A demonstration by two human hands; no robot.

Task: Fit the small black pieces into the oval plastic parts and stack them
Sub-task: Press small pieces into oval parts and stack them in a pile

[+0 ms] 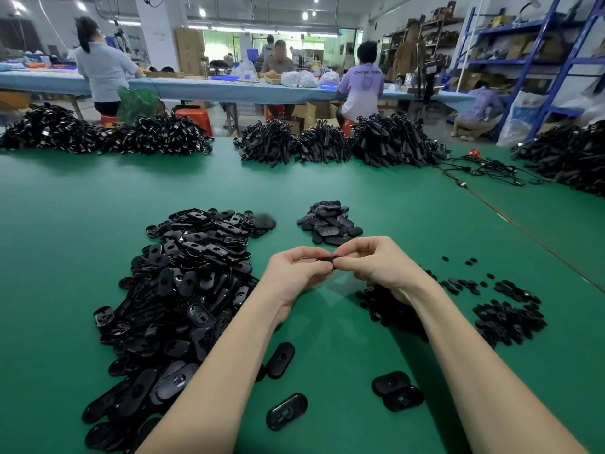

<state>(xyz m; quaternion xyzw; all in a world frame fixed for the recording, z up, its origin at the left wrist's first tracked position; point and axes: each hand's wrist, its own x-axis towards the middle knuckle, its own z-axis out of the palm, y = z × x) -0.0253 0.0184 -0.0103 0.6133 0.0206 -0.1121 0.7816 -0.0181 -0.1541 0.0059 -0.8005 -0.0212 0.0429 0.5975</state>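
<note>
Both my hands meet above the green table (pixel 327 185) and hold one black oval plastic part (pixel 322 259) edge-on between them. My left hand (pixel 296 270) grips its left end with curled fingers. My right hand (pixel 376 263) pinches its right end. A big heap of loose oval parts (pixel 183 290) lies to the left. A smaller pile of oval parts (pixel 329 222) sits just beyond my hands. Small black pieces (pixel 504 312) are scattered to the right, partly hidden under my right forearm.
Several single oval parts (pixel 397 391) lie near the front edge between my forearms. Large mounds of black cabled items (pixel 327 144) line the far side of the table. A cable (pixel 481 168) trails at the right. People sit at a bench behind.
</note>
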